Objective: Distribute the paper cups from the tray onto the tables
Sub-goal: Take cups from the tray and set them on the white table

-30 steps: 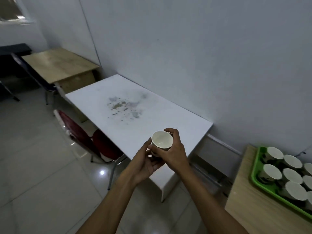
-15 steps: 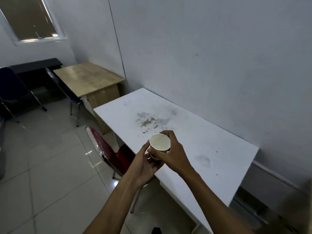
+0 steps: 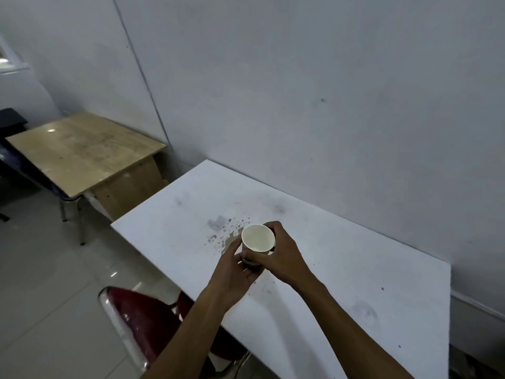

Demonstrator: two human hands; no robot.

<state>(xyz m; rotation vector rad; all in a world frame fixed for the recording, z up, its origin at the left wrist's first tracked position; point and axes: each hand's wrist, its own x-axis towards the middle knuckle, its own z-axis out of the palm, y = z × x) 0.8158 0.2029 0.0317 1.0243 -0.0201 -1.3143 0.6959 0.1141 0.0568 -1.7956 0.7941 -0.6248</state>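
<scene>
A white paper cup [image 3: 258, 238] is sitting upright, mouth open toward the camera and inside looking empty, held by both hands over the middle of a white desk [image 3: 341, 274]. Whether its base is touching the desk cannot be told, since the hands are covering its lower part. The right hand [image 3: 284, 258] is wrapping the cup from the right, its fingers [image 3: 273, 228] curling round the far side and its thumb crossing the near wall. The left hand [image 3: 235, 269] is cupping the cup's lower left side, fingers bent against it and under it. Just beyond the cup, a patch of grey and brownish stains [image 3: 221, 228] is marking the desk top. The desk is standing against a pale wall [image 3: 300, 91]. A red chair [image 3: 142, 318] with a metal frame is tucked under its near edge. Farther off to the left, a wooden desk [image 3: 82, 151] is standing by the same wall, over a light tiled floor [image 3: 41, 296].
</scene>
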